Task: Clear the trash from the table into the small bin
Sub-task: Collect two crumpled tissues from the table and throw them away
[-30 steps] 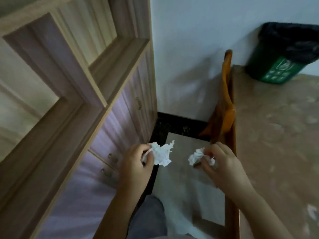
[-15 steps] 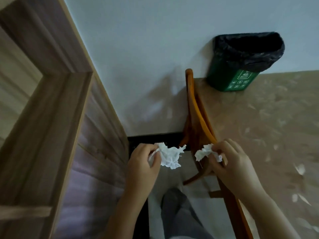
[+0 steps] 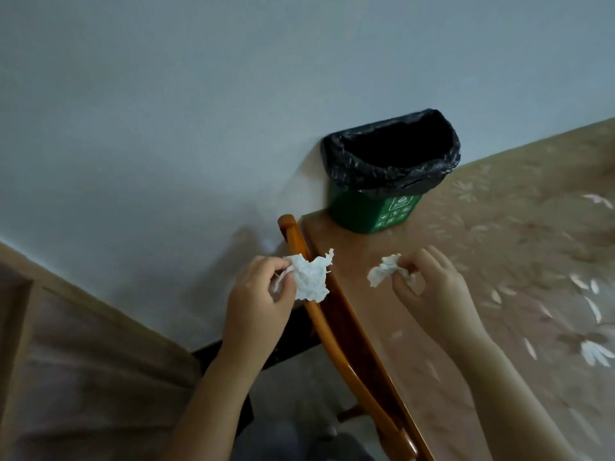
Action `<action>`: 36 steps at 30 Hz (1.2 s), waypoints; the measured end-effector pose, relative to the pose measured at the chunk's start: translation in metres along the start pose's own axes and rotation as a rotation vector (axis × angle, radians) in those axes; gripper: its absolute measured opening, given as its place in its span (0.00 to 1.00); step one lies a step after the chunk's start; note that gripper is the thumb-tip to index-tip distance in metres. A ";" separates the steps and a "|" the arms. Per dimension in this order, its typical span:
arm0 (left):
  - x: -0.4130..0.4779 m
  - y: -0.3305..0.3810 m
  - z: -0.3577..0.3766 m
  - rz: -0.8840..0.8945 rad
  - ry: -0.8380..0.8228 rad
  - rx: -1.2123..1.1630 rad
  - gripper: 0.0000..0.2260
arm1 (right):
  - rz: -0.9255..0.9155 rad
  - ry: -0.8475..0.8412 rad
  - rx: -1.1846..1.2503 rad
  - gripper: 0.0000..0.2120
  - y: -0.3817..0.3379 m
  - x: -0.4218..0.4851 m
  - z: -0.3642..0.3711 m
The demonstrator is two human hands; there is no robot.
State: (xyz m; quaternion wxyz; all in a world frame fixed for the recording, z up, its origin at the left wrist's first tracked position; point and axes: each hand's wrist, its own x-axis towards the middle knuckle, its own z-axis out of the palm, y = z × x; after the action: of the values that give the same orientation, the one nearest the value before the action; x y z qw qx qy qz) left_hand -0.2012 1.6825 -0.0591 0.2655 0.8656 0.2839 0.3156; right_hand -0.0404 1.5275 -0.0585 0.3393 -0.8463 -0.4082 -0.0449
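A small green bin (image 3: 372, 211) lined with a black bag stands on the table's far left corner against the wall, its mouth open and dark inside. My left hand (image 3: 258, 301) pinches a crumpled white tissue (image 3: 311, 277) beside the table's left edge. My right hand (image 3: 432, 287) holds a smaller crumpled white tissue (image 3: 382, 272) above the table, in front of the bin. Both hands are a short way nearer than the bin.
The table (image 3: 499, 294) has a beige flower-patterned cover. An orange wooden chair back (image 3: 336, 337) runs along its left edge. A pale wall fills the upper view. A wooden cabinet (image 3: 66, 361) stands at lower left, with dark floor between.
The view has swung right and up, away from the cabinet shelves. Both hands, still holding their tissues, have come up over the table's edge and nearer the bin.
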 end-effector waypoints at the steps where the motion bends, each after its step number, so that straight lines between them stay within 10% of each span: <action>1: 0.010 -0.004 0.003 0.009 -0.014 -0.018 0.03 | 0.019 0.016 -0.007 0.06 0.003 0.010 0.002; 17: 0.204 -0.071 0.033 0.237 -0.183 -0.238 0.04 | 0.362 0.240 -0.191 0.08 0.033 0.216 0.052; 36: 0.301 0.004 0.153 0.411 -0.371 -0.379 0.05 | 0.717 0.339 -0.281 0.14 0.015 0.119 0.040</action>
State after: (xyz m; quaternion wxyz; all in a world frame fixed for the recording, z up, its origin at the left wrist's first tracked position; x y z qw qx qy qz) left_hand 0.0993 1.8353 -0.0389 0.3998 0.8827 -0.0134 0.2466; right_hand 0.0416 1.6240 -0.0552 0.2770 -0.9535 -0.0161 -0.1176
